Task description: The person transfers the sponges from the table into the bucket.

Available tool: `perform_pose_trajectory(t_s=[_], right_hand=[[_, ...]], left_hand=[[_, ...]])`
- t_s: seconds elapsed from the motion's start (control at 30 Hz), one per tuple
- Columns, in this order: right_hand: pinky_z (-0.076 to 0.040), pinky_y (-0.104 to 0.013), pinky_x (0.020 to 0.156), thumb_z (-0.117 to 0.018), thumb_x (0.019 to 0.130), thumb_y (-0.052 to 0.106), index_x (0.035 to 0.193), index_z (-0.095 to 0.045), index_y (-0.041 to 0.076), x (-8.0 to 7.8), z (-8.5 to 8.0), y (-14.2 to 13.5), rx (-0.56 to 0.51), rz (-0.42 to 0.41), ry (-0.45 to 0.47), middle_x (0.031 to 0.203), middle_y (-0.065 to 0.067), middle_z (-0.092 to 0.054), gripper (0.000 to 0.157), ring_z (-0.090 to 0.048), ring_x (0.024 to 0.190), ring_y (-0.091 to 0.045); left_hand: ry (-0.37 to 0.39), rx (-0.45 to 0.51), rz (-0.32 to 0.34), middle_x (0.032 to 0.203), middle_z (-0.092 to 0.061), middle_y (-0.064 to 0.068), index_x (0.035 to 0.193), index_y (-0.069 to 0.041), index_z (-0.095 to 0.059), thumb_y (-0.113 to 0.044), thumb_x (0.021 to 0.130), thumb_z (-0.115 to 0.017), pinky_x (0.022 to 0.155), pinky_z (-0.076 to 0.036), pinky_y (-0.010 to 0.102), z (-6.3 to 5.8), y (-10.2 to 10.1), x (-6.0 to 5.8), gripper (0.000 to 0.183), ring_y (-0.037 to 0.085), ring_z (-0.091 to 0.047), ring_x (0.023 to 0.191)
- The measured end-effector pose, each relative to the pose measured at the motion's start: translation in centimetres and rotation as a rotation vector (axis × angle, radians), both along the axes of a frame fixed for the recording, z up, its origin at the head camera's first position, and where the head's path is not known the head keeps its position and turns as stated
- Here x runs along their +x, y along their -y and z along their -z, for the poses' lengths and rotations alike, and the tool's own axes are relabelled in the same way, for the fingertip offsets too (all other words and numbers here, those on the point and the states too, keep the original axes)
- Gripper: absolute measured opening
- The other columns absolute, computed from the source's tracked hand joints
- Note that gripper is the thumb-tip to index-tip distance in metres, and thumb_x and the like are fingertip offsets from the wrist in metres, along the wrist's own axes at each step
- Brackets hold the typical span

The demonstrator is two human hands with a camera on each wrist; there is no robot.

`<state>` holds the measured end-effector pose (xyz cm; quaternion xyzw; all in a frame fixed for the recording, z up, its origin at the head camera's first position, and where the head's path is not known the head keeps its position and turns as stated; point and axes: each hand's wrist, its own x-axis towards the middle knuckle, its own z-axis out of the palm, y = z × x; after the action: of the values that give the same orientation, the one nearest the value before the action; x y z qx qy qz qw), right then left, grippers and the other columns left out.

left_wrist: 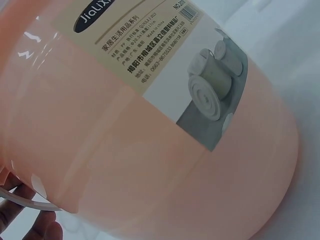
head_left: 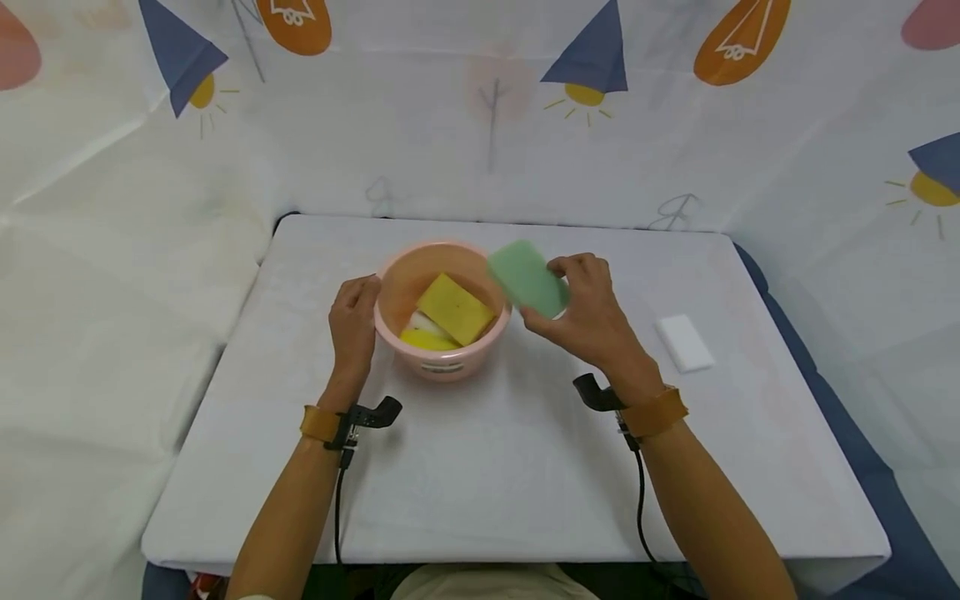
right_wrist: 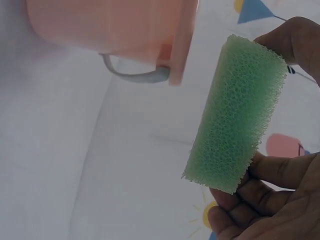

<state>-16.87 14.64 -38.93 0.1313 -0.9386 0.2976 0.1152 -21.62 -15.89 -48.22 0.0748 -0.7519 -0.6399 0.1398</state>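
Observation:
A pink plastic bucket (head_left: 442,365) stands upright on the table, left of its middle. My left hand (head_left: 354,321) grips its side at the rim; in the left wrist view the fingers and thumb close around the pale handle (left_wrist: 31,202). Inside the bucket lie a yellow sponge (head_left: 455,308), a second yellow piece (head_left: 426,340) and a white piece (head_left: 430,323), partly covered. To the bucket's right, my right hand (head_left: 588,317) pinches a green sponge (head_left: 525,273) between thumb and fingers, above the table. One corner of that sponge overlaps the bucket's right rim in the head view.
A white rectangular block (head_left: 685,342) lies on the table right of my right hand. White cloth covers the table (head_left: 480,483). Behind it hangs a printed white sheet (head_left: 450,133). A cable (head_left: 641,508) runs from each wrist camera over the near table edge.

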Motion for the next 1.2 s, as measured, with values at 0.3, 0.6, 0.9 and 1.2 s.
perform_pose_trajectory(t_s=[0.3, 0.6, 0.9, 1.2], right_hand=[[-0.051, -0.047, 0.089, -0.078, 0.082, 0.034, 0.127, -0.052, 0.001, -0.5, -0.3, 2.5, -0.01, -0.027, 0.023, 0.129, -0.016, -0.041, 0.062, -0.034, 0.124, -0.031], [-0.049, -0.043, 0.085, -0.076, 0.081, 0.032, 0.126, -0.054, -0.001, -1.5, 0.7, 4.8, -0.025, -0.08, 0.017, 0.124, -0.015, -0.044, 0.06, -0.037, 0.118, -0.03], [-0.042, -0.046, 0.096, -0.078, 0.084, 0.041, 0.133, -0.053, -0.002, -1.9, 1.3, 5.6, 0.096, -0.112, -0.042, 0.13, -0.018, -0.046, 0.07, -0.039, 0.123, -0.034], [-0.041, -0.047, 0.1, -0.08, 0.085, 0.036, 0.135, -0.051, -0.001, -0.2, 0.9, 2.3, 0.099, -0.034, -0.092, 0.134, -0.018, -0.044, 0.069, -0.036, 0.129, -0.034]], left_hand=[[0.003, -0.008, 0.004, 0.125, -0.058, -0.001, 0.12, -0.01, -0.071, -0.055, 0.1, -0.049, 0.092, -0.048, 0.029, 0.2, -0.4, -0.4, 0.054, 0.013, -0.053, 0.112], [-0.033, 0.003, 0.01, 0.122, -0.06, -0.001, 0.117, -0.008, -0.073, -0.053, 0.099, -0.053, 0.087, -0.047, 0.027, 0.3, -0.9, -0.7, 0.052, 0.013, -0.054, 0.108], [-0.064, 0.019, 0.034, 0.12, -0.061, 0.0, 0.116, -0.007, -0.073, -0.05, 0.1, -0.055, 0.086, -0.046, 0.027, 0.4, -1.3, -0.6, 0.05, 0.012, -0.054, 0.108], [-0.061, 0.024, 0.06, 0.122, -0.06, 0.002, 0.115, -0.007, -0.074, -0.051, 0.099, -0.055, 0.086, -0.046, 0.027, 0.0, -1.4, -0.7, 0.05, 0.014, -0.054, 0.109]])
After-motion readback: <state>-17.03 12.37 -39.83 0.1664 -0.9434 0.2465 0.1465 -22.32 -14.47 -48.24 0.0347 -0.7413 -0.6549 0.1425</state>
